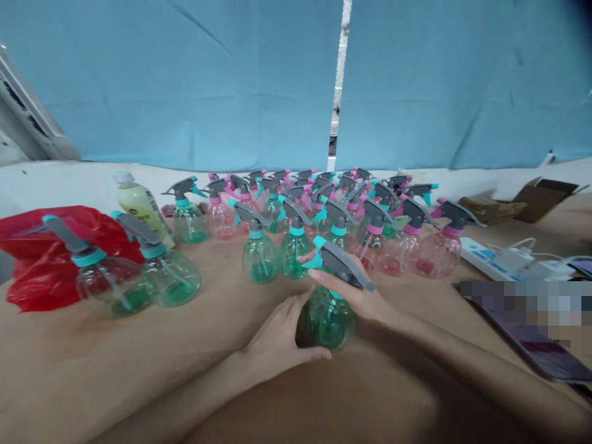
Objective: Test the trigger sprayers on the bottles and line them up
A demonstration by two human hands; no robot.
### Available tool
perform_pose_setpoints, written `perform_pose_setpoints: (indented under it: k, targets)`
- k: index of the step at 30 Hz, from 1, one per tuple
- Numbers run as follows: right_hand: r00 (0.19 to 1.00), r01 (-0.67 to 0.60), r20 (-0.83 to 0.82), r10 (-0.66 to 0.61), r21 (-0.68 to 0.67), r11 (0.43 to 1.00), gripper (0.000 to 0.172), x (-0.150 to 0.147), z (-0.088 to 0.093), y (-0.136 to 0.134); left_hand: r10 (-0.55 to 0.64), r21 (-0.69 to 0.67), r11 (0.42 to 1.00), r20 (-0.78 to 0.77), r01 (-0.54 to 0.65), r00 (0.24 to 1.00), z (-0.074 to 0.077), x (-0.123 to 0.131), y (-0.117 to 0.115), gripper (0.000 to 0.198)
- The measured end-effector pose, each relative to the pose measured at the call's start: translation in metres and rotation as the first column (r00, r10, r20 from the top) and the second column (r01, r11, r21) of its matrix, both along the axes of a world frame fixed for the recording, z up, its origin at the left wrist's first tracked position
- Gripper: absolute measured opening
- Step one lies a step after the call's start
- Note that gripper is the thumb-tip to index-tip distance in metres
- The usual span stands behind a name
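Observation:
A green spray bottle (332,320) with a grey and teal trigger head stands near the front of the wooden table (222,382). My right hand (354,293) is wrapped round its neck and trigger head. Against the bottle's left side is my left hand (280,339), its thumb and fingers spread apart round the lower body. Just behind stand more green bottles, one (259,256) to the left, and pink ones, one (437,253) to the right. Two further green bottles, one (171,277) nearer the middle, stand at the left.
A red plastic bag (41,271) and a capped drink bottle (141,206) are at the left. To the right are a power strip (490,259), a dark flat device (531,339) and an open brown box (546,200). Blue cloth (185,86) hangs behind.

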State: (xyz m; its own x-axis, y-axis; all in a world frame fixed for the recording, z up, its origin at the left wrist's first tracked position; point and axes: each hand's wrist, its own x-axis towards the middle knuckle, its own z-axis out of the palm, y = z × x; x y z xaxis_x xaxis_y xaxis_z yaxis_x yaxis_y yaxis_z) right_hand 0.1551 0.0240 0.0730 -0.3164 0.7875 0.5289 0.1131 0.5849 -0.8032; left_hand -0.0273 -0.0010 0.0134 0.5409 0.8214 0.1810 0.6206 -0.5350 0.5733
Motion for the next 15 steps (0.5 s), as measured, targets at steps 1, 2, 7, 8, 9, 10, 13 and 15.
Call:
perform_pose_setpoints:
  k: [1, 2, 7, 8, 9, 10, 13, 15]
  targets:
    - [1.000, 0.019, 0.004, -0.019, 0.003, 1.000, 0.020, 0.000, -0.001, 0.002, 0.007, 0.017, 1.000, -0.042, -0.006, 0.999, -0.002, -0.004, 0.002, 0.089]
    - [0.999, 0.037, 0.006, -0.037, 0.006, 0.999, 0.019, 0.001, -0.001, 0.005, 0.016, 0.042, 0.999, -0.080, -0.013, 0.997, -0.003, -0.008, 0.003, 0.086]
    - [0.996, 0.084, 0.013, -0.084, 0.030, 0.996, 0.017, 0.001, 0.000, 0.018, 0.034, 0.193, 0.981, -0.208, 0.007, 0.978, -0.014, -0.019, 0.006, 0.066]
    - [0.996, 0.088, 0.014, -0.088, 0.037, 0.995, 0.016, 0.000, 0.001, 0.021, 0.037, 0.214, 0.977, -0.224, 0.012, 0.974, -0.015, -0.019, 0.005, 0.061]
    - [0.996, 0.088, 0.017, -0.089, 0.040, 0.995, 0.015, 0.000, 0.002, 0.023, 0.041, 0.230, 0.973, -0.239, 0.016, 0.970, -0.016, -0.019, 0.005, 0.058]
    - [0.996, 0.088, 0.019, -0.089, 0.039, 0.995, 0.014, -0.001, 0.003, 0.024, 0.042, 0.242, 0.970, -0.252, 0.020, 0.967, -0.016, -0.018, 0.005, 0.056]
    - [0.995, 0.090, 0.035, -0.091, 0.022, 0.996, 0.016, -0.003, 0.004, 0.027, 0.041, 0.248, 0.968, -0.282, 0.032, 0.958, -0.013, -0.016, 0.003, 0.052]
    - [0.994, 0.092, 0.050, -0.093, 0.012, 0.996, 0.017, -0.003, 0.003, 0.028, 0.049, 0.244, 0.969, -0.305, 0.029, 0.951, -0.010, -0.015, 0.002, 0.052]
